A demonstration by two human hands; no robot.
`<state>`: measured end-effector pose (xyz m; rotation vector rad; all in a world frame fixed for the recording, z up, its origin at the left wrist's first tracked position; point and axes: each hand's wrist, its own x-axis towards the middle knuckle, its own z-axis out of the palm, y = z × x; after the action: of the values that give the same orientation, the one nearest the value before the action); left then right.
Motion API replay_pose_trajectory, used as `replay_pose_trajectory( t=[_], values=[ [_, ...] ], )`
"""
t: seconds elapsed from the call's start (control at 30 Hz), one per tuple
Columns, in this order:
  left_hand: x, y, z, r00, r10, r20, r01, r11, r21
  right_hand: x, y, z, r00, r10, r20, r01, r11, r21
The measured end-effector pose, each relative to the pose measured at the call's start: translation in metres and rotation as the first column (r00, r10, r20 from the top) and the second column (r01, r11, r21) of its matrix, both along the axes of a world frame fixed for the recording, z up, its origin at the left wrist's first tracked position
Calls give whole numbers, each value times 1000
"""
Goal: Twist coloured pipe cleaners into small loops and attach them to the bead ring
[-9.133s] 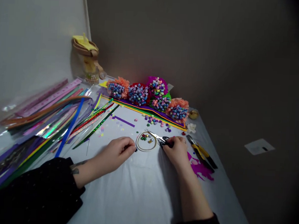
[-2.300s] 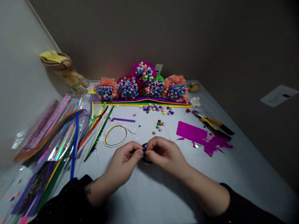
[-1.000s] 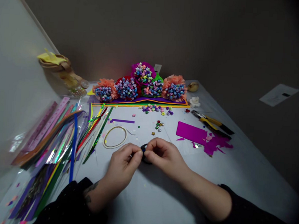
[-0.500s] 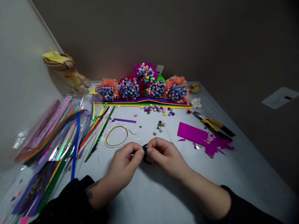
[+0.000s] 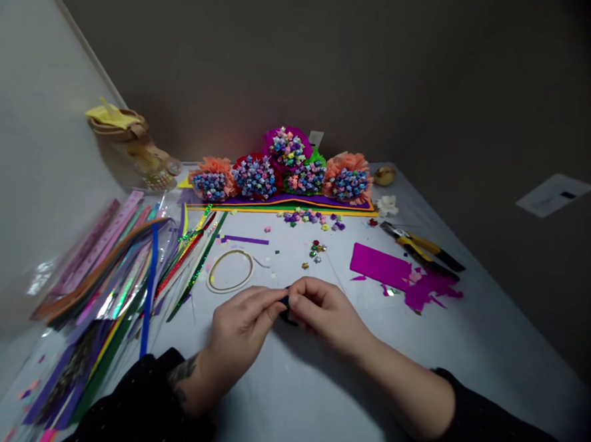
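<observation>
Both my hands meet over the middle of the white table. My left hand [image 5: 243, 321] pinches a small dark blue strip [image 5: 285, 301] between thumb and forefinger. On its other side, my right hand [image 5: 327, 314] pinches the same strip, fingertips almost touching those of the left. Most of the strip is hidden by the fingers, and its exact shape is unclear; a dark part curls beneath them. Just beyond the hands lie several tiny shiny folded stars [image 5: 316, 250]. A coiled pale strip [image 5: 231, 271] rests past my left hand.
Many coloured paper strips [image 5: 121, 284] spread along the left. Pliers [image 5: 421, 247] and torn magenta paper [image 5: 380, 266] lie at right. Star-filled bouquets [image 5: 255, 176] stand at the back before loose pastel stars [image 5: 308, 215]. A tan shoe-shaped object [image 5: 140, 141] is at back left.
My left fingers have straightened a little and come closer to the right ones, over the strip. Less of the dark piece shows between the hands. The things on the table lie as before.
</observation>
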<state>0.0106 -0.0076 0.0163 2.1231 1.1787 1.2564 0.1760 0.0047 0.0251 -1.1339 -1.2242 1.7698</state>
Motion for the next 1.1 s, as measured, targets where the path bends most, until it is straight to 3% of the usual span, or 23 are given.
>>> replay_pose_trajectory(
  t=[0.23, 0.57, 0.67, 0.77, 0.83, 1.1],
  values=[
    [-1, 1, 2, 998, 39, 48, -37, 998, -44, 2, 1, 0, 998, -5, -66, 0, 997, -73],
    [0, 0, 0, 999, -22, 49, 23, 999, -23, -4, -2, -3, 997, -33, 67, 31, 999, 28],
    [2, 1, 0, 997, 23, 79, -10, 987, -161, -5, -2, -5, 998, -33, 54, 30, 998, 48],
    [3, 1, 0, 990, 123, 72, -88, 925, -371, -6, -2, -8, 996, -83, 31, 80, 993, 83],
    [3, 1, -1, 992, 126, 26, -104, 901, -422, -6, -2, -9, 993, -99, 57, 92, 988, 125],
    [3, 4, -1, 983, -22, -180, -19, 976, -219, 0, -1, -8, 953, -121, 277, 30, 950, 310]
  ],
)
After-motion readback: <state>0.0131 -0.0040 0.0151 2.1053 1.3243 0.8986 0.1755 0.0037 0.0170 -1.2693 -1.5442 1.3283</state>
